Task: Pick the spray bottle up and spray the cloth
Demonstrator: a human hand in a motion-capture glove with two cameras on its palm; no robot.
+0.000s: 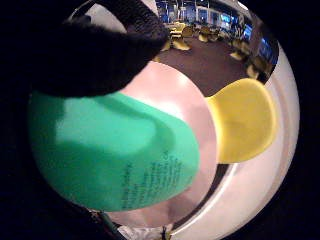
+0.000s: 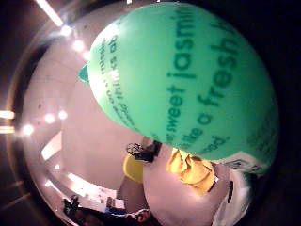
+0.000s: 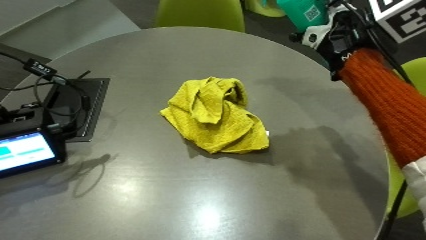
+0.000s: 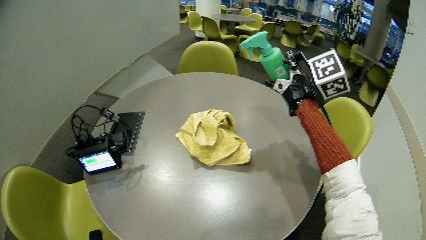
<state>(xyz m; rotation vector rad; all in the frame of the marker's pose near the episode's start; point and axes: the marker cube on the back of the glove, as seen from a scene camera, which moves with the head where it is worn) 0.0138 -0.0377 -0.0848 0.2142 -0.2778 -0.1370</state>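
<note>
In the outside view we see a crumpled yellow cloth [image 3: 216, 116] lying near the middle of the round grey table [image 3: 200, 200]. At the far right edge, above the table's rim, the gloved right hand [image 3: 339, 37] shows only partly, with the base of the green spray bottle [image 3: 303, 11] just beside it; an orange sleeve [image 3: 389, 102] runs down from it.

In the wide outside view we see the whole spray bottle [image 4: 269, 56]: green body, green trigger head pointing left, a white label low on the body. The right hand [image 4: 296, 89] grips it by the lower body, lifted clear of the table [image 4: 200, 200], with the cloth [image 4: 213, 137] well apart from it on the tabletop.

In the little finger side palm view, the bottle's green body [image 1: 117, 155] with dark print fills much of the picture, a gloved finger [image 1: 100, 45] curled across it.

In the thumb side palm view we read "sweet jasmine" and "fresh" on the bottle [image 2: 188, 80]; the cloth [image 2: 190, 170] shows beyond it on the table.
</note>
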